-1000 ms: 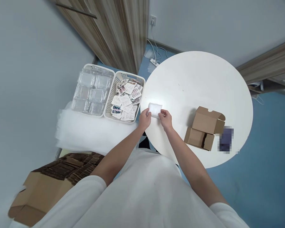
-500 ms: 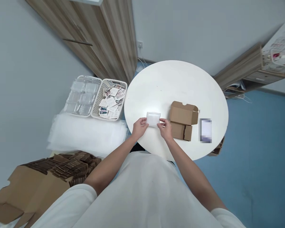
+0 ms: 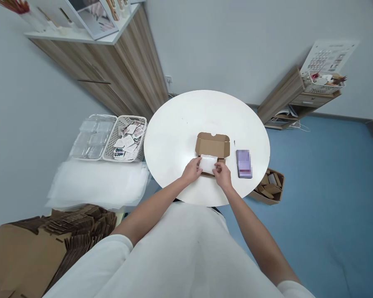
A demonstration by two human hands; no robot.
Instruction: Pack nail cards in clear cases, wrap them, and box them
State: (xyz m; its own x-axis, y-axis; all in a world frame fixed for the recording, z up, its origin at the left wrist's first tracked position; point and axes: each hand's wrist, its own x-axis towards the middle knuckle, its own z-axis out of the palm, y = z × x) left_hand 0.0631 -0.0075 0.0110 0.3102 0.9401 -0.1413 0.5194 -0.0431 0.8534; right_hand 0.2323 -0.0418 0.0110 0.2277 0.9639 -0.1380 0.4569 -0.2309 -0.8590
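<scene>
Between my two hands is a flat white packet (image 3: 208,164), apparently wrapped in translucent sheeting; what it contains is hidden. The fingers of my left hand (image 3: 191,171) close on its left edge, while those of my right hand (image 3: 223,174) pinch the right one. Directly below the packet is an open brown cardboard box (image 3: 212,145), its lid folded back away from me. Most of the box's lower part is covered by the packet and my hands, so I cannot tell how deep in it the packet sits.
A pixelated phone-like object (image 3: 244,164) lies right on the round white table (image 3: 177,111). Left stand a basket of cards (image 3: 144,136), a basket of clear plastic boxes (image 3: 93,138), translucent sheets (image 3: 96,182) and folded cardboard (image 3: 27,256). A carton (image 3: 269,188) sits on the floor at right.
Both hands have carried the white packet from the bare tabletop rightward onto the open cardboard box. The camera view has shifted too, showing more of the cabinet top and the floor carton.
</scene>
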